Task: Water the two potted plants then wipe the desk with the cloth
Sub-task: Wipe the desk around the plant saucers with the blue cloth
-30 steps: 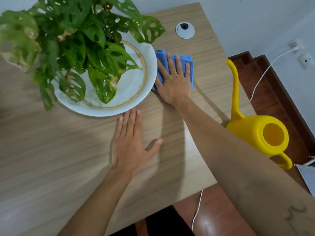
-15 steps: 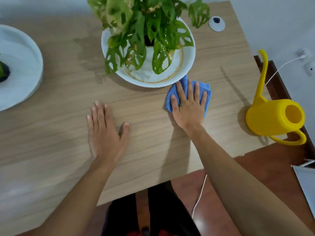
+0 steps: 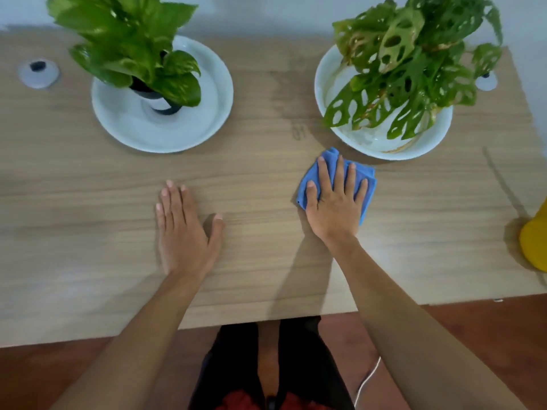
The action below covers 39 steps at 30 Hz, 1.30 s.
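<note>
Hands both flat on the wooden bench [image 3: 88, 179], palms down. Right hand [image 3: 336, 199] presses on the blue cloth [image 3: 368, 180], fingers spread over it, nothing gripped; cloth sits just in front of the right saucer [image 3: 325, 84], close to its rim but looks slightly apart. Left hand [image 3: 185, 229] rests bare on the wood, fingers extended, holding nothing, well left of the cloth.

Left plant [image 3: 130, 39], broad solid leaves, stands in a dark pot [image 3: 165, 109] on a white saucer [image 3: 213, 113]. Right plant [image 3: 414, 63], holed leaves, covers most of its saucer; pot hidden by foliage. Two grey cable grommets, one far left [image 3: 38, 73], one by the right plant [image 3: 487, 82], partly behind leaves. Yellow object [image 3: 534, 244] at right edge, cropped, probably the watering can. Faint darker patch on the bench between the saucers, possibly damp; blur makes it unclear.
</note>
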Motion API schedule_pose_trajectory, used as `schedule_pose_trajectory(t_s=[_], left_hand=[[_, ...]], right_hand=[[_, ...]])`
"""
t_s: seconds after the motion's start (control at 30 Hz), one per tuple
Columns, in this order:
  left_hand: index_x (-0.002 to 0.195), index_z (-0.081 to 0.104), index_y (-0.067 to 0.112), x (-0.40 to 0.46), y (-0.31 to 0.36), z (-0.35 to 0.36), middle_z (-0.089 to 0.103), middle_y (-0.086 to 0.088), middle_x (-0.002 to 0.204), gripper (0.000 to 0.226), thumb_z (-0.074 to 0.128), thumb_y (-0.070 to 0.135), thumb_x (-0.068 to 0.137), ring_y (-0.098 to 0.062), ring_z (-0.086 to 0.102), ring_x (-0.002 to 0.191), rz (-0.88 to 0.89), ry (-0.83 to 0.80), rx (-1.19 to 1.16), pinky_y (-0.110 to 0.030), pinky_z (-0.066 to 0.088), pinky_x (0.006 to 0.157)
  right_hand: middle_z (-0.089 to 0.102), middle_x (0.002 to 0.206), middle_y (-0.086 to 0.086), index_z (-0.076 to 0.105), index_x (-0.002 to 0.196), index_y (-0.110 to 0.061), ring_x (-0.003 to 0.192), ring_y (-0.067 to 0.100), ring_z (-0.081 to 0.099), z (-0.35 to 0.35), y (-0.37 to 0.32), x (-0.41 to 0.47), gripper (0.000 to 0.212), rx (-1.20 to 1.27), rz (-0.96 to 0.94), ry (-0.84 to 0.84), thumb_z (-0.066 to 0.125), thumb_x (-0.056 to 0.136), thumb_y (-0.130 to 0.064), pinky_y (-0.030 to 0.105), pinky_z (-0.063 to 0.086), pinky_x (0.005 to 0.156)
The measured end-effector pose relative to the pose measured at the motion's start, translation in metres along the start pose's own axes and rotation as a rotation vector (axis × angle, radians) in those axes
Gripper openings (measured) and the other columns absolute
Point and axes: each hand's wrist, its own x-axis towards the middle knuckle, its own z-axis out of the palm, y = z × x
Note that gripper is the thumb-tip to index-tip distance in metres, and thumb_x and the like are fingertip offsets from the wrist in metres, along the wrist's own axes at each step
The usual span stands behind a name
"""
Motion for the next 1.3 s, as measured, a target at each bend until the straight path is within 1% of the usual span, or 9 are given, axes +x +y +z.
schedule_pose_trajectory(t_s=[0.17, 0.3, 0.4, 0.57, 0.73, 0.9, 1.03, 1.13, 1.3], left_hand=[[0.157, 0.015, -0.004, 0.002, -0.054, -0.017, 0.005, -0.023, 0.167, 0.086, 0.031, 0.053, 0.094, -0.032, 0.003, 0.156, -0.075, 0.064, -0.018, -0.039, -0.004, 0.126], [0.158, 0.009, -0.001, 0.004, -0.093, -0.025, -0.001, -0.02, 0.167, 0.088, 0.027, 0.055, 0.094, -0.029, -0.002, 0.156, -0.185, 0.09, -0.027, -0.041, -0.003, 0.127], [0.158, 0.009, -0.001, 0.006, -0.123, -0.032, 0.001, -0.021, 0.167, 0.087, 0.027, 0.055, 0.095, -0.03, -0.001, 0.156, -0.225, 0.11, -0.016, -0.042, -0.001, 0.127], [0.158, 0.01, -0.001, 0.003, -0.175, -0.044, 0.002, -0.022, 0.167, 0.084, 0.028, 0.054, 0.097, -0.031, 0.0, 0.156, -0.31, 0.143, -0.002, -0.045, 0.001, 0.127], [0.159, 0.008, 0.0, -0.014, -0.219, -0.056, 0.0, -0.02, 0.168, 0.084, 0.027, 0.053, 0.097, -0.029, -0.001, 0.156, -0.43, 0.149, -0.016, -0.047, -0.002, 0.126], [0.159, 0.004, 0.0, -0.019, -0.225, -0.054, -0.001, -0.02, 0.168, 0.086, 0.027, 0.057, 0.098, -0.028, -0.003, 0.156, -0.399, 0.134, 0.017, -0.043, -0.007, 0.126], [0.158, 0.008, -0.002, -0.02, -0.226, -0.053, 0.003, -0.022, 0.167, 0.083, 0.028, 0.053, 0.098, -0.031, 0.002, 0.156, -0.405, 0.155, 0.033, -0.045, -0.004, 0.126], [0.158, 0.009, -0.002, -0.021, -0.229, -0.054, 0.003, -0.022, 0.167, 0.082, 0.027, 0.052, 0.099, -0.03, 0.002, 0.156, -0.406, 0.168, 0.028, -0.046, -0.002, 0.126], [0.158, 0.007, -0.002, -0.02, -0.23, -0.053, 0.002, -0.021, 0.167, 0.081, 0.028, 0.051, 0.099, -0.028, -0.001, 0.156, -0.394, 0.157, 0.028, -0.047, -0.002, 0.126]], right_hand=[[0.01, 0.17, 0.004, 0.007, 0.161, -0.035, 0.157, 0.029, 0.002, 0.005, -0.068, -0.003, 0.059, 0.018, -0.088, -0.025, 0.018, 0.105, -0.052, 0.057, -0.001, 0.125], [0.011, 0.17, 0.004, 0.009, 0.161, -0.034, 0.157, 0.03, 0.003, 0.011, -0.123, -0.011, 0.06, 0.023, -0.171, -0.021, 0.017, 0.105, -0.051, 0.057, -0.003, 0.125], [0.011, 0.17, 0.005, 0.01, 0.162, -0.032, 0.157, 0.03, 0.003, 0.015, -0.159, -0.014, 0.06, 0.029, -0.219, -0.018, 0.017, 0.105, -0.051, 0.057, -0.002, 0.124], [0.011, 0.17, 0.005, 0.011, 0.162, -0.03, 0.157, 0.031, 0.003, 0.023, -0.197, -0.017, 0.06, 0.03, -0.247, -0.021, 0.018, 0.105, -0.049, 0.058, -0.003, 0.124], [0.013, 0.17, 0.007, 0.011, 0.162, -0.03, 0.157, 0.031, 0.004, 0.028, -0.228, -0.037, 0.06, 0.044, -0.281, -0.026, 0.02, 0.105, -0.048, 0.058, -0.001, 0.124], [0.01, 0.17, 0.005, 0.01, 0.162, -0.031, 0.157, 0.03, 0.001, 0.033, -0.272, -0.066, 0.06, 0.058, -0.344, -0.061, 0.022, 0.106, -0.049, 0.058, 0.0, 0.124], [0.007, 0.171, 0.004, 0.012, 0.162, -0.031, 0.157, 0.03, 0.002, 0.04, -0.315, -0.081, 0.061, 0.088, -0.405, -0.075, 0.023, 0.105, -0.049, 0.058, 0.0, 0.124], [0.002, 0.171, 0.003, 0.009, 0.162, -0.033, 0.157, 0.029, -0.002, 0.042, -0.346, -0.079, 0.062, 0.067, -0.454, -0.095, 0.02, 0.104, -0.051, 0.059, -0.002, 0.123], [-0.001, 0.171, 0.003, 0.007, 0.161, -0.034, 0.157, 0.028, -0.004, 0.043, -0.365, -0.07, 0.062, 0.053, -0.482, -0.101, 0.017, 0.103, -0.053, 0.057, -0.004, 0.123]])
